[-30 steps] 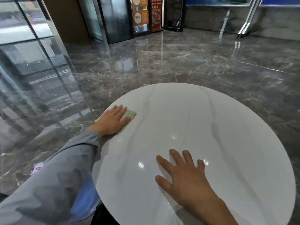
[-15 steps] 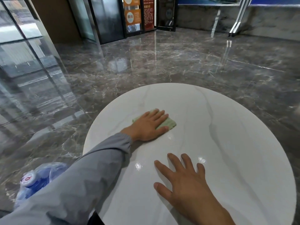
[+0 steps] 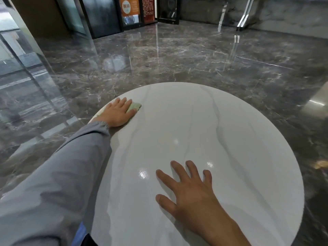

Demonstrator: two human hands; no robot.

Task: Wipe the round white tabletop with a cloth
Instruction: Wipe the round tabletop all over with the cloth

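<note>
1. Since half a second ago, the left hand (image 3: 118,113) and the pale green folded cloth (image 3: 134,106) under it have slid from nearer the middle of the table out to the far left edge.
2. The round white tabletop (image 3: 221,139), glossy with faint grey veins like marble, fills the lower centre and right of the view.
3. The left hand lies flat with palm down and fingers stretched out close together, pressing the cloth against the tabletop rather than gripping it.
4. Most of the cloth is hidden beneath the palm and fingers; one corner shows just past the fingertips, pointing toward the table's middle.
5. A loose grey sleeve (image 3: 71,174) with a gathered cuff covers the left arm, reaching in from the lower left.
6. The right hand (image 3: 188,194) rests flat on the near part of the tabletop with fingers spread apart and holds nothing; its forearm is bare.
7. The two hands are well apart.
8. Around the table lies a polished dark grey-brown marble floor (image 3: 177,55) that mirrors the light.
9. At the far wall stand an orange sign (image 3: 128,8) and dark glass doors (image 3: 104,15).
</note>
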